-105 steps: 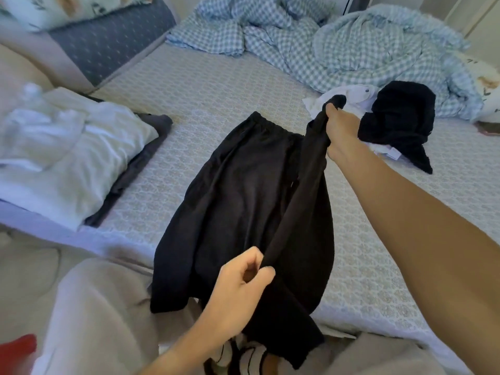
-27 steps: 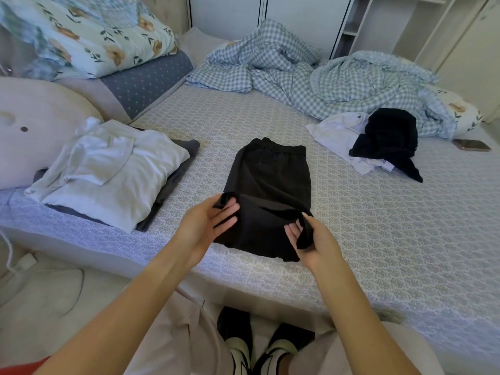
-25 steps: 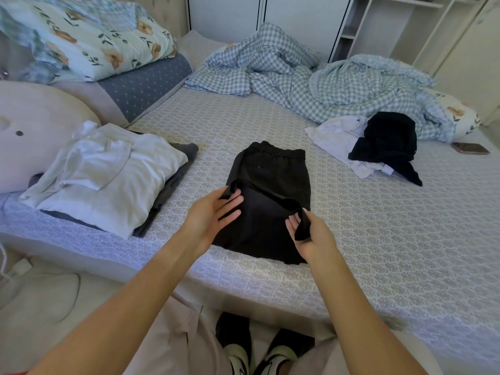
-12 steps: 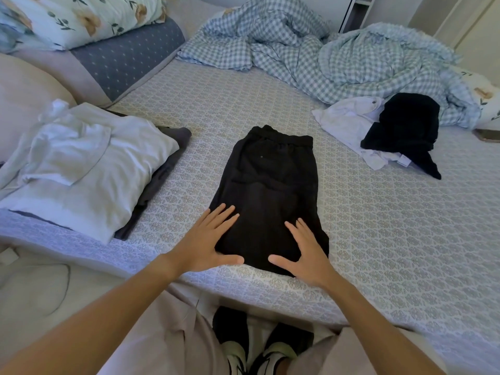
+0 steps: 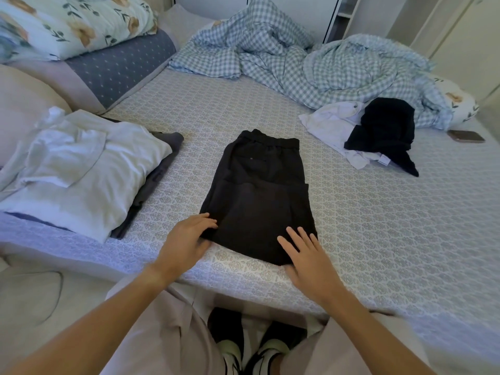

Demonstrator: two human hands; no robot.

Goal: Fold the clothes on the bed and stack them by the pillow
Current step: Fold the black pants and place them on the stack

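Black shorts (image 5: 257, 196) lie folded flat on the bed near its front edge, waistband away from me. My left hand (image 5: 186, 236) rests at their near left corner, fingers on the fabric's edge and thumb along the near hem. My right hand (image 5: 305, 255) lies flat with spread fingers on the near right corner. A folded stack with a white shirt (image 5: 81, 169) on top of a grey garment (image 5: 159, 174) sits at the left by the beige pillow (image 5: 19, 109). An unfolded white garment (image 5: 330, 128) and a black garment (image 5: 384, 131) lie crumpled at the right.
A rumpled blue checked duvet (image 5: 297, 60) fills the far side of the bed. A floral quilt (image 5: 67, 25) lies on a grey cushion (image 5: 119, 69) at far left. A phone (image 5: 466, 136) lies at the right. My knees and shoes are against the bed's front edge (image 5: 243, 290).
The shorts went from hanging in both hands to lying folded on the bed. Both hands let go of the hem, pressed it flat, and have slid out to the near corners.
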